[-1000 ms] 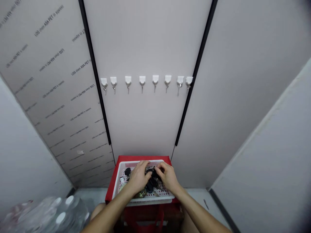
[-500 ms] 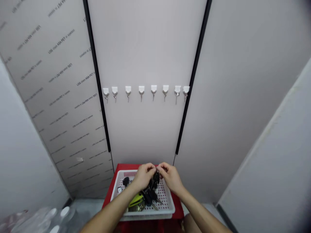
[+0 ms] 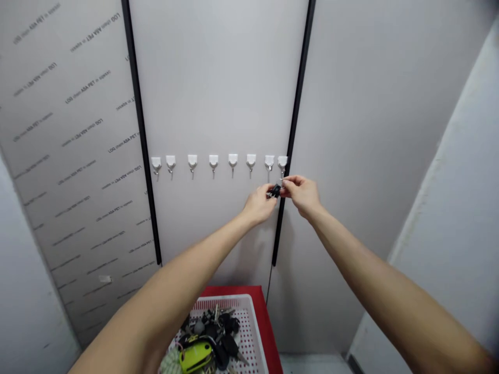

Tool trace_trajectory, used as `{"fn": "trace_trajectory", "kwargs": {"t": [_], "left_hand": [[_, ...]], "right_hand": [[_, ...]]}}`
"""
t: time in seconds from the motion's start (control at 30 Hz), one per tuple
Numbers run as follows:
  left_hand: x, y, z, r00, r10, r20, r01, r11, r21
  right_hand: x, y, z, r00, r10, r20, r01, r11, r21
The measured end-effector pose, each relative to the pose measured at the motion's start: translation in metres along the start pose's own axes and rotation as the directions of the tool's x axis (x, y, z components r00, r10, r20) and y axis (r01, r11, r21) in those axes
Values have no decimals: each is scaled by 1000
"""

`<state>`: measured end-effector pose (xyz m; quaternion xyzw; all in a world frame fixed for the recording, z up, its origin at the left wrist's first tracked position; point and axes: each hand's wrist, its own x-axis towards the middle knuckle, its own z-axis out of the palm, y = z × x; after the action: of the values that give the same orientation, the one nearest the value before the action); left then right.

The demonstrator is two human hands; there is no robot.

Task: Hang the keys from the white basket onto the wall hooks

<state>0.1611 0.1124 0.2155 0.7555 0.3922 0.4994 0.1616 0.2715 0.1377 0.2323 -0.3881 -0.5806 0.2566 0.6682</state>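
Just under the rightmost wall hook (image 3: 283,162), both hands meet at a bunch of black keys (image 3: 275,191). My left hand (image 3: 260,204) has its fingers closed on the dark key heads from the left. With thumb and forefinger pinched, my right hand (image 3: 303,193) holds the bunch's thin metal ring close below the hook's tip. Whether the ring touches the hook is too small to tell. Below, a white plastic basket (image 3: 255,332) holds many keys (image 3: 218,327) and a lime-green item (image 3: 196,356); my left forearm hides part of it.
Several more white hooks (image 3: 213,161) run in a row leftward along the grey wall panel (image 3: 218,83). Black vertical strips (image 3: 299,88) border this panel. A red stool or table (image 3: 270,332) bears the basket. Printed wall panelling (image 3: 78,130) stands at the left.
Both hands have risen from over the basket to the rightmost hook, carrying the black keys. The view has shifted, so the hooks sit lower and further left.
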Motion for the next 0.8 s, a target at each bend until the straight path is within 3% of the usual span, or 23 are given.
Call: {"fn": "trace_trajectory", "kwargs": {"t": [0.23,0.37,0.53,0.7,0.8], "left_hand": [[40,4,13,1000,15,-4,-14,995,97],[40,-7,20,999,-38,14,36,994,100],[33,-20,25,994,-59,97,61,998,-19],[35,-9,22,996,-5,91,9,999,-43],[39,-1,21,997,-19,71,21,999,-27]], "right_hand": [[38,-1,-2,989,-9,-147,-3,997,-83],[43,6,2,986,5,-168,-36,983,-182],[43,15,2,991,-39,-128,8,971,-239],[46,8,-6,975,-179,-133,140,955,-260],[51,5,-5,972,-158,-175,109,959,-261]]}}
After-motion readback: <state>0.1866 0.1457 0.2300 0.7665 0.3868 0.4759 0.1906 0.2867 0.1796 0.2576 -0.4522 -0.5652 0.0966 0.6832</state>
